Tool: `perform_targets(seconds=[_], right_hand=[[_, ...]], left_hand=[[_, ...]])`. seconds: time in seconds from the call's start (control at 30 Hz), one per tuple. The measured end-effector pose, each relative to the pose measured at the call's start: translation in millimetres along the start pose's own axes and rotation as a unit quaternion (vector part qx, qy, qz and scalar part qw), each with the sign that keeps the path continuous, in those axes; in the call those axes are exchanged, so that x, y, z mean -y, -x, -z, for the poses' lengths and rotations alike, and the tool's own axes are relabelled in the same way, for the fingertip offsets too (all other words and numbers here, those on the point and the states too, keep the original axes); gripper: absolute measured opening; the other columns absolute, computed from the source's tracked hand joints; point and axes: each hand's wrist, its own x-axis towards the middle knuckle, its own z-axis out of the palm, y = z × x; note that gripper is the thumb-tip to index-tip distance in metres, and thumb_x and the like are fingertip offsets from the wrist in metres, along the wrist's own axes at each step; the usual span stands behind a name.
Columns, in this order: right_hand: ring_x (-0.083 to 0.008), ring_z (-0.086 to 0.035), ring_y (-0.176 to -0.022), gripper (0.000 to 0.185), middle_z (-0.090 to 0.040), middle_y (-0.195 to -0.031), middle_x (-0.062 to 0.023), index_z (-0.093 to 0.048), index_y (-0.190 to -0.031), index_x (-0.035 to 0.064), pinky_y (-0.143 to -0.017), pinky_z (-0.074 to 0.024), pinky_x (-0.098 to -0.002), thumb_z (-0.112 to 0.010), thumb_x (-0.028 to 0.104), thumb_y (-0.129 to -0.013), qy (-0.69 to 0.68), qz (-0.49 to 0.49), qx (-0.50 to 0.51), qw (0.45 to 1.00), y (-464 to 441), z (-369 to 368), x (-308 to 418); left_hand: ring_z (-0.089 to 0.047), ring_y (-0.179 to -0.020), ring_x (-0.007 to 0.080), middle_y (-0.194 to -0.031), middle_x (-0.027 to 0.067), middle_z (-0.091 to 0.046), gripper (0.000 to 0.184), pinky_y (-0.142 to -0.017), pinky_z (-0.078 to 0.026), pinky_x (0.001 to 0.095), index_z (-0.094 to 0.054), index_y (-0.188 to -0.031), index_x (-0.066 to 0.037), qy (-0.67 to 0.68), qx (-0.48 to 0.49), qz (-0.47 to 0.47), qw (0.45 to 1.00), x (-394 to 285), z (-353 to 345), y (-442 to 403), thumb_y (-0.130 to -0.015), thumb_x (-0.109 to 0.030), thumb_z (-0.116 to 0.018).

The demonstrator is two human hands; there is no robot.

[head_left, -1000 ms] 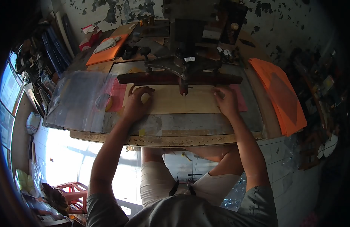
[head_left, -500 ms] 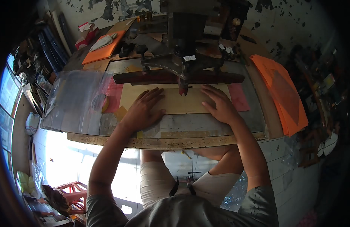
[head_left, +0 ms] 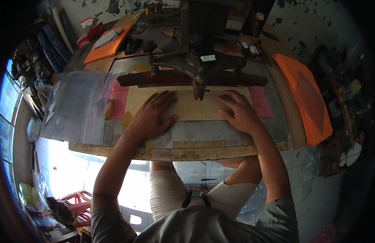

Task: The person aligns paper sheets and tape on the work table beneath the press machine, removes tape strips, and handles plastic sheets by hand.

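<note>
Both hands have unfolded since a second ago, when the fingers were bent close to the thumbs; now they lie flatter. Left hand (head_left: 154, 114) is open, palm down on the pale yellow sheet (head_left: 197, 109), its fingers stretched forward and thumb pointing toward the other hand. Right hand (head_left: 242, 114) is also open, with fingers slightly bent and thumb apart, over the opposite end of that sheet; whether every fingertip touches it, I cannot tell. Most of the sheet shows between the hands, and pink material (head_left: 261, 102) extends beyond both of its ends. Just ahead of the fingertips, a dark red bar (head_left: 163, 80) runs crosswise below a black bracket (head_left: 171, 62), and a notched piece (head_left: 198, 93) points down between the hands. Clear plastic sheets (head_left: 76, 103) lie outward of the left hand, while orange sheets (head_left: 305, 99) lie well beyond the right.
</note>
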Motion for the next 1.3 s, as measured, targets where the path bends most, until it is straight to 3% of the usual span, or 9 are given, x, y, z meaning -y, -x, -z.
perform_targets(seconds=[0.17,0.23,0.47,0.57,0.83,1.07,1.3], right_hand=[[-0.0334,-0.055,-0.136,0.036,-0.056,-0.150,-0.0093,-0.070,-0.129,0.0090,-0.114,-0.0452,-0.0472,-0.073,0.024,-0.097,0.007,0.051,-0.036,0.998,0.0,-4.9,-1.4],[-0.0320,-0.052,-0.141,0.038,-0.054,-0.154,-0.0081,-0.068,-0.134,0.0104,-0.117,-0.0419,-0.0470,-0.071,0.024,-0.099,0.006,0.051,-0.024,0.998,-1.5,-6.1,-2.5],[-0.0297,-0.050,-0.143,0.046,-0.052,-0.157,-0.0084,-0.061,-0.145,0.0088,-0.120,-0.0380,-0.0462,-0.067,0.024,-0.102,0.029,0.067,-0.013,0.997,-5.7,-8.1,-1.9],[-0.0294,-0.053,-0.140,0.047,-0.055,-0.154,-0.0095,-0.061,-0.142,0.0030,-0.117,-0.0404,-0.0465,-0.068,0.025,-0.101,0.045,0.074,-0.042,0.995,-6.9,-8.6,-0.2],[-0.0288,-0.053,-0.139,0.045,-0.056,-0.154,-0.0081,-0.063,-0.142,0.0052,-0.117,-0.0396,-0.0456,-0.067,0.025,-0.102,0.036,0.064,-0.030,0.997,-5.1,-6.0,-0.9],[-0.0277,-0.058,-0.133,0.033,-0.063,-0.145,-0.0081,-0.068,-0.127,0.0056,-0.113,-0.0418,-0.0455,-0.069,0.023,-0.100,0.035,0.072,-0.044,0.996,-3.0,-7.6,-4.3],[-0.0292,-0.059,-0.131,0.035,-0.065,-0.141,-0.0095,-0.065,-0.128,0.0057,-0.113,-0.0423,-0.0457,-0.071,0.021,-0.098,0.021,0.062,-0.044,0.997,-2.7,-7.0,-3.9]], left_hand=[[-0.049,-0.145,0.0385,-0.153,0.0193,-0.055,0.046,-0.125,-0.034,0.0506,-0.063,-0.131,-0.003,0.005,-0.027,0.015,1.000,-5.5,2.0,0.0,-0.098,-0.036,-0.067],[-0.049,-0.144,0.0387,-0.152,0.0195,-0.055,0.043,-0.124,-0.035,0.0508,-0.063,-0.127,-0.004,0.005,-0.034,0.018,0.999,-5.2,2.3,-1.0,-0.097,-0.035,-0.067],[-0.046,-0.146,0.0430,-0.158,0.0181,-0.050,0.047,-0.124,-0.035,0.0522,-0.061,-0.134,-0.007,-0.004,-0.020,0.024,0.999,0.4,-1.5,-0.1,-0.097,-0.035,-0.068],[-0.045,-0.147,0.0427,-0.160,0.0174,-0.048,0.051,-0.126,-0.033,0.0525,-0.060,-0.138,-0.007,-0.021,-0.018,0.023,0.999,-0.1,-1.4,0.4,-0.097,-0.036,-0.068],[-0.044,-0.148,0.0412,-0.159,0.0181,-0.049,0.064,-0.129,-0.028,0.0509,-0.056,-0.147,0.003,-0.062,-0.032,0.025,0.997,1.1,-2.1,-0.8,-0.098,-0.037,-0.066],[-0.046,-0.146,0.0407,-0.155,0.0199,-0.053,0.063,-0.129,-0.028,0.0509,-0.057,-0.146,0.003,-0.062,-0.023,0.029,0.997,0.6,-0.8,-0.2,-0.098,-0.037,-0.066],[-0.050,-0.143,0.0389,-0.153,0.0195,-0.055,0.059,-0.128,-0.030,0.0512,-0.059,-0.145,0.000,-0.062,-0.017,0.031,0.997,-0.1,-0.6,0.2,-0.099,-0.037,-0.066]])
